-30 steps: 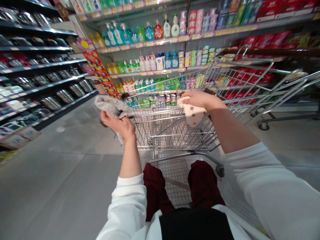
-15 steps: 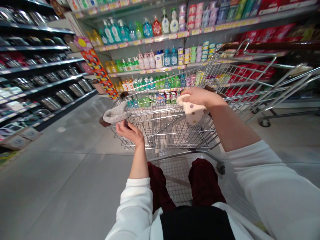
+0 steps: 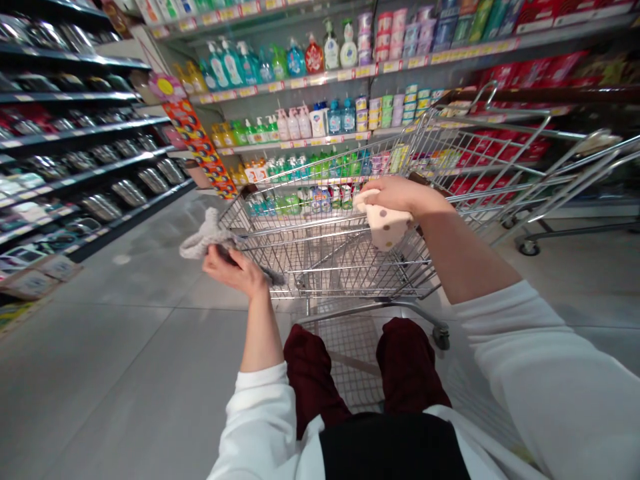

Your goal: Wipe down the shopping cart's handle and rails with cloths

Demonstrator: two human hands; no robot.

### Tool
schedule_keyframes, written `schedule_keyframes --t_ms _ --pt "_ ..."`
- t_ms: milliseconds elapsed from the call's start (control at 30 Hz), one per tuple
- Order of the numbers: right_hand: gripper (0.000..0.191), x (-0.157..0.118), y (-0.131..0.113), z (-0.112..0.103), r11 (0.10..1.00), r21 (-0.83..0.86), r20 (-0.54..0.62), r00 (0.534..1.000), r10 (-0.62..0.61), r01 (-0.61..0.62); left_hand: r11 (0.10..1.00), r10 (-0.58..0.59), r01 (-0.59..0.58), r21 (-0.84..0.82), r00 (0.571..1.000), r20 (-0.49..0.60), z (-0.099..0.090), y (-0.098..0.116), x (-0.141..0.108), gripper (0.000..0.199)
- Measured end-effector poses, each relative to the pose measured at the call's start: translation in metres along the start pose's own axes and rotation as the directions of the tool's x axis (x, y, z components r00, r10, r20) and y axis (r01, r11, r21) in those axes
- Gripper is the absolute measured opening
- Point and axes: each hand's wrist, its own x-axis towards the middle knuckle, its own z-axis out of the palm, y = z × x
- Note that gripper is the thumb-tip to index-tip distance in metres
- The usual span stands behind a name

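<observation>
We were in a shop. Price labels point(image 3: 367, 71) lined shelves point(image 3: 320, 79) of pump bottles point(image 3: 232, 65), and a shopping cart point(image 3: 345, 269) stood before us

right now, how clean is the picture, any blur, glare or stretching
Head view: the spotted cloth and grey cloth are clear enough; also in the head view, metal pans at the far left look smeared and stretched, the shopping cart has glints along its wires, and the far right is dim and soft.
</observation>
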Motion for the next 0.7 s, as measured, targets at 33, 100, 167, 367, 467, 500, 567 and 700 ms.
schedule_keyframes --t_ms 33,100,167,367,467,500,567,700 --pt "0.028 0.000 0.000 0.000 1.000 0.002 0.002 1.000 -0.003 0.003 0.999 0.035 -0.035 -0.012 0.999 -0.016 0.003 0.007 0.016 0.046" --pt "0.026 0.000 0.000 0.000 1.000 0.007 0.003 1.000 0.005 -0.005 0.998 0.065 -0.065 -0.011 0.997 0.043 0.012 0.017 0.043 0.039" --pt "0.026 0.000 0.001 0.000 1.000 0.010 0.005 1.000 0.026 -0.026 0.997 0.065 -0.069 0.023 0.989 0.129 0.022 0.019 0.057 0.034" --pt "0.029 0.002 0.003 0.001 1.000 -0.006 -0.013 1.000 0.008 -0.008 0.991 0.133 -0.136 0.017 0.982 0.131 0.033 -0.006 0.049 0.045" --pt "0.030 0.000 0.001 0.001 1.000 -0.014 -0.022 1.000 -0.002 0.002 0.997 0.079 -0.078 -0.017 0.996 0.046 0.034 -0.017 0.036 0.044" --pt "0.030 0.000 0.000 0.001 1.000 -0.014 -0.022 1.000 0.002 -0.002 0.998 0.062 -0.062 -0.029 0.998 0.025 0.035 -0.019 0.031 0.044" --pt "0.030 -0.001 0.000 0.001 1.000 -0.008 -0.024 1.000 0.006 -0.006 0.998 0.044 -0.044 -0.047 0.999 -0.002 0.036 -0.021 0.020 0.047" --pt "0.030 0.001 0.002 0.002 1.000 0.020 -0.033 0.999 0.009 -0.009 0.998 -0.063 0.063 -0.015 0.998 0.013 0.036 -0.032 -0.003 0.046"
